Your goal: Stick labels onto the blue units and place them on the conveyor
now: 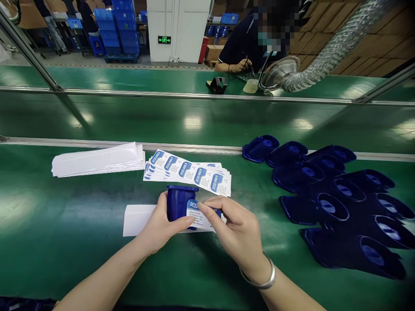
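Just above the green work surface, my left hand is closed around a dark blue plastic housing, thumb across its front. A white and blue printed label lies against the front of that housing. My right hand pinches the label's upper part between thumb and fingers; I cannot tell how much of it is stuck down. Beneath both hands is a white paper strip, partly covered. Right behind the housing lies a fanned pile of label sheets with blue and white printing.
White paper strips are stacked at the left. Several blue housings lie grouped at the right. Beyond a metal rail, a person works at another bench beside a flexible metal duct. Blue crates stand behind.
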`<action>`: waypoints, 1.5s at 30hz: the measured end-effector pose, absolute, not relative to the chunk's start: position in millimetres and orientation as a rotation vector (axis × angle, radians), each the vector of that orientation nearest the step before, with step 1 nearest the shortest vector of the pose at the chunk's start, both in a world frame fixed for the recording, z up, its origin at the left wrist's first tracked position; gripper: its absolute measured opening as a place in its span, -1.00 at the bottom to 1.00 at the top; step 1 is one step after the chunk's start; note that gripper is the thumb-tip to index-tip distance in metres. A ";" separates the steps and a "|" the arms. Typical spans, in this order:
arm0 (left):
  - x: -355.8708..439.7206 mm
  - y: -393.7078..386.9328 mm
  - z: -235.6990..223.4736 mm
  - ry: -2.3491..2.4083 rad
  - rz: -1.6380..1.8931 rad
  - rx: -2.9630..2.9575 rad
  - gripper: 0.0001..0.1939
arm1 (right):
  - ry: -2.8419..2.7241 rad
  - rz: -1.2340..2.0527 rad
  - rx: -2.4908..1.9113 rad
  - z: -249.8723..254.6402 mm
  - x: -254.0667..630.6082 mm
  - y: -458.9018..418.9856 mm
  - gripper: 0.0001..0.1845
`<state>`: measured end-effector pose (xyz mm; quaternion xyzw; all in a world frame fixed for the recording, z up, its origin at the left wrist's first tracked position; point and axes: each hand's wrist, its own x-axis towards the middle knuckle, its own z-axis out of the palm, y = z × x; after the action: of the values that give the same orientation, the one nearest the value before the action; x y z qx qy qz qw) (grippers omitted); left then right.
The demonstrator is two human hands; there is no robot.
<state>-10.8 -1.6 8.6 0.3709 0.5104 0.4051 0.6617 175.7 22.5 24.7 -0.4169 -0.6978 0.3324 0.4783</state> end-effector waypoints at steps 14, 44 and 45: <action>-16.2 -2.8 12.3 1.004 0.873 0.884 -0.24 | -1.411 1.309 -1.160 20.0 184.6 26.4 -0.76; -16.3 -5.3 12.5 0.989 0.883 0.855 -0.30 | -1.447 1.320 -1.136 19.8 179.9 29.2 -0.70; -16.3 -5.3 13.1 0.988 0.884 0.846 -0.30 | -1.513 1.261 -1.139 19.7 180.5 30.5 -0.70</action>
<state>-16.3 -5.3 13.1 0.3808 0.4448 0.3979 0.7063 180.5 30.5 19.7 -0.4546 -0.6034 0.5031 0.4197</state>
